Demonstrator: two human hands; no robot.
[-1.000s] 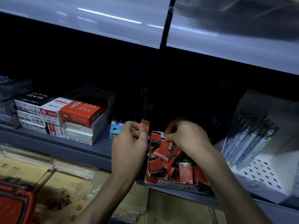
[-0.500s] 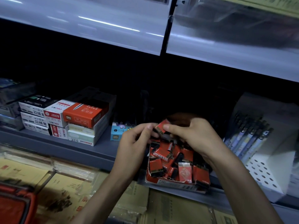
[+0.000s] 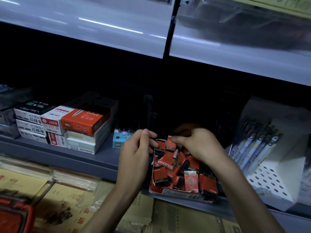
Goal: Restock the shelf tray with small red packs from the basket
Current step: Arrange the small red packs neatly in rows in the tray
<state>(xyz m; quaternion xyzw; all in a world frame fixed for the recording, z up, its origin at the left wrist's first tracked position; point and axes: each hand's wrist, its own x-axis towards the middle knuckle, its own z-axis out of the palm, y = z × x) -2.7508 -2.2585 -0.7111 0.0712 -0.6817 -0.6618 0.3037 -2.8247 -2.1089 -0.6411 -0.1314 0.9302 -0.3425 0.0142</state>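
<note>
A low cardboard tray [image 3: 178, 193] sits at the front edge of the grey shelf and holds a loose heap of several small red packs [image 3: 168, 161] marked 2B. My right hand [image 3: 198, 145] pinches one small red pack [image 3: 171, 142] between thumb and forefinger, upright over the tray's back left corner. My left hand [image 3: 136, 153] hovers just left of the tray with its fingers loosely curled and nothing visible in them. Part of the orange-red basket [image 3: 15, 216] shows at the bottom left corner.
Stacked stationery boxes [image 3: 75, 125] stand on the shelf to the left, with a small blue box [image 3: 121, 138] beside my left hand. A white perforated pen display [image 3: 262, 158] stands to the right. Wrapped paper packs [image 3: 67, 195] lie on the shelf below. A shelf overhangs above.
The red pack that my left hand held has passed to my right hand, which now holds it over the tray's back corner. My left hand has drawn back a little, holding nothing.
</note>
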